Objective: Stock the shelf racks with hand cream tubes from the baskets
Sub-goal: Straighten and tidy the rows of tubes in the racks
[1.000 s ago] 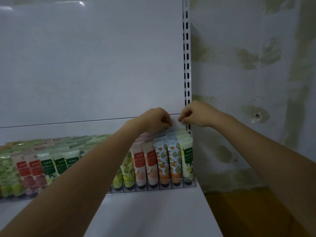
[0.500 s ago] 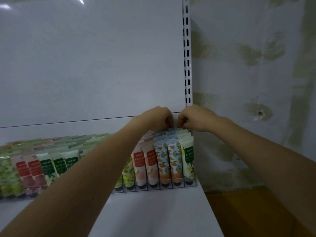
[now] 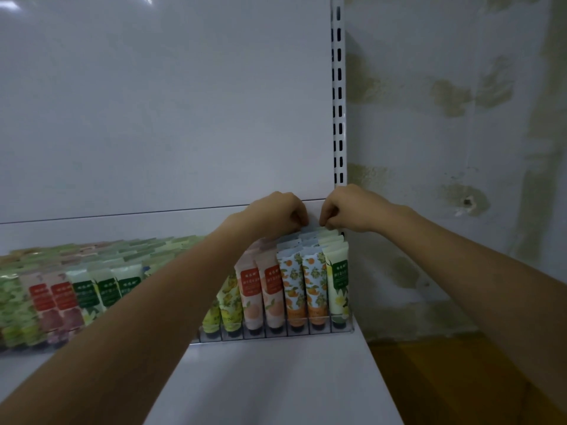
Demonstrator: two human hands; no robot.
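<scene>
My left hand (image 3: 276,214) and right hand (image 3: 346,210) are curled, almost touching, over the rear tubes (image 3: 319,240) at the right end of the rack (image 3: 306,335). I cannot tell whether either pinches one. The rows stand packed upright. I judge that a hard downward push could tip neighbours forward or wedge a tube across lanes.

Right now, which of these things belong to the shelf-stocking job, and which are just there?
Part of the job: hand cream tubes, clear rack, white shelf.
Just there: slotted upright, stained wall.
</scene>
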